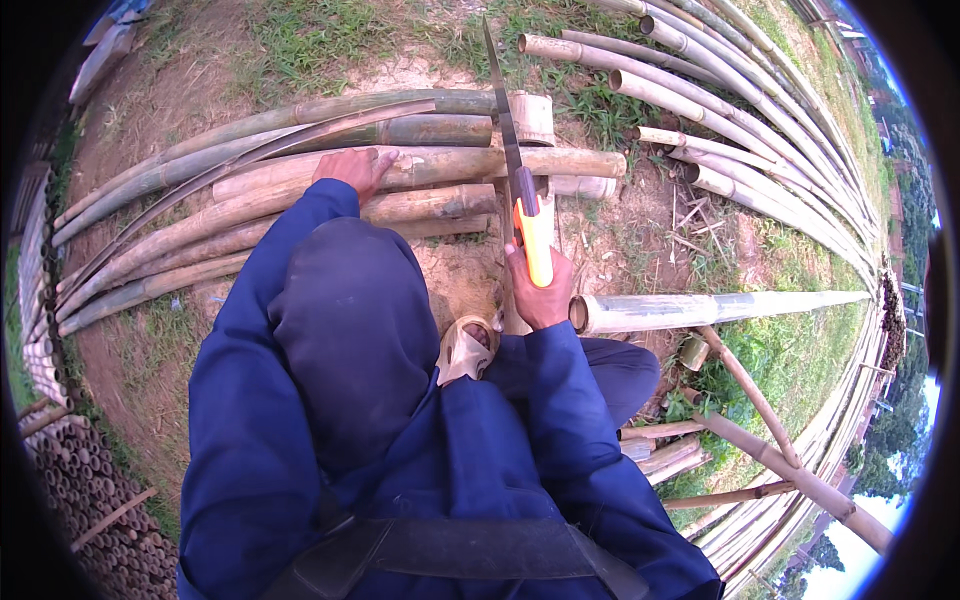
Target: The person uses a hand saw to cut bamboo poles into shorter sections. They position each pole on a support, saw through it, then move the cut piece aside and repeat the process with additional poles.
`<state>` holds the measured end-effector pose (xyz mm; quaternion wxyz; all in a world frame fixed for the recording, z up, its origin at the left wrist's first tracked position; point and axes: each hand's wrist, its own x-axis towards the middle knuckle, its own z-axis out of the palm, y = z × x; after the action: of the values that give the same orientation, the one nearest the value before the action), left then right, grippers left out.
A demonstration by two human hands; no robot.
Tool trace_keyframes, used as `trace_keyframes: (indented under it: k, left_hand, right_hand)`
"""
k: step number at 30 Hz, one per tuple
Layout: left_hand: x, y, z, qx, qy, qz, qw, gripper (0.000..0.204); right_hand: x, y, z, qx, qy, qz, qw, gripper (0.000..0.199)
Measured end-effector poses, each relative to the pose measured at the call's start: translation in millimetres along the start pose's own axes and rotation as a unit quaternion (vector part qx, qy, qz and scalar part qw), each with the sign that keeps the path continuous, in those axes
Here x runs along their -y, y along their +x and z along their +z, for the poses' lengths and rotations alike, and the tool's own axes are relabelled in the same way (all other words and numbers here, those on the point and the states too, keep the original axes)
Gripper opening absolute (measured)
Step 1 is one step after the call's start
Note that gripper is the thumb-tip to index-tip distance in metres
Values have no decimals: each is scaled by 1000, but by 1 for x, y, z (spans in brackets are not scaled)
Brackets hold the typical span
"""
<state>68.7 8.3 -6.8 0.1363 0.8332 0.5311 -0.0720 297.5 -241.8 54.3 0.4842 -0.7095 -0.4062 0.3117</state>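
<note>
One hand saw (530,225) is present. It has a long, narrow, dark metal blade tapering to a point and a smooth orange-and-yellow moulded handle. It sits ahead of the person, its blade pointing away and crossing a single bamboo pole (575,162) near that pole's right end. Whether the teeth touch the bamboo cannot be told.

The right hand (543,285) is clamped on the saw's handle. The left hand (358,170) lies on the bamboo pole, well to the left of the blade; how tightly its fingers close cannot be told.

The bamboo pole is round, jointed and mottled tan. Beside it lie at least four further poles (430,203), grey-green to brown, and one thin split strip (330,127). One short, pale bamboo section (532,118) stands just beyond the blade.

To the right, one thick pole (680,312) lies with its hollow end near the right hand. Farther off, a fanned row of poles (685,92) shows at least six cut ends.

At lower left is a stack of bamboo (85,490), its round ends too many to count. The ground (165,90) is bare brown soil with patches of grass (320,45).
</note>
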Motion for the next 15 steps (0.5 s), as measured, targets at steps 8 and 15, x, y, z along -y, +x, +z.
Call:
trace_keyframes:
  k: [8,15]
  left_hand:
    - [15,8,8,-14,-11,10,1000,76]
    - [0,9,-7,26,-7,10,1000,79]
  right_hand:
    - [8,-116,-44,7,66,129,989,19]
    - [7,-48,-24,13,25,87,996,13]
